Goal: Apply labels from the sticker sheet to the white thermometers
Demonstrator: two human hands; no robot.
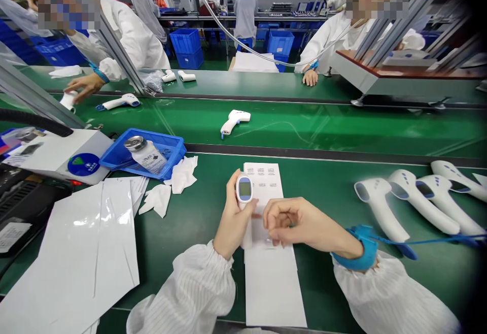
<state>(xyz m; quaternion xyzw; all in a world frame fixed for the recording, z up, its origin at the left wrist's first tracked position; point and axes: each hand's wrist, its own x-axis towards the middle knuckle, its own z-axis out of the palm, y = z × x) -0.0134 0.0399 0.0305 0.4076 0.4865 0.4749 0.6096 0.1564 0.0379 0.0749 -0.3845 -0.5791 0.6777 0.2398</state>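
Observation:
My left hand (pixel 233 217) is wrapped round a white handheld thermometer (pixel 244 190), its screen facing me. My right hand (pixel 300 224) is curled beside it, fingertips pinched near the thermometer's handle; whatever they pinch is too small to make out. Both hands hover over a long white label sheet (pixel 271 278) lying on the green table (pixel 190 227). A blue wrist strap (pixel 363 253) circles my right wrist.
Several white thermometers (pixel 411 197) lie at the right. A blue tray (pixel 169 151) with a bottle (pixel 146 155) sits at left, beside white wipes (pixel 178 176) and white sheets (pixel 87 253). One thermometer (pixel 234 121) rides the belt. Other workers stand across the belt.

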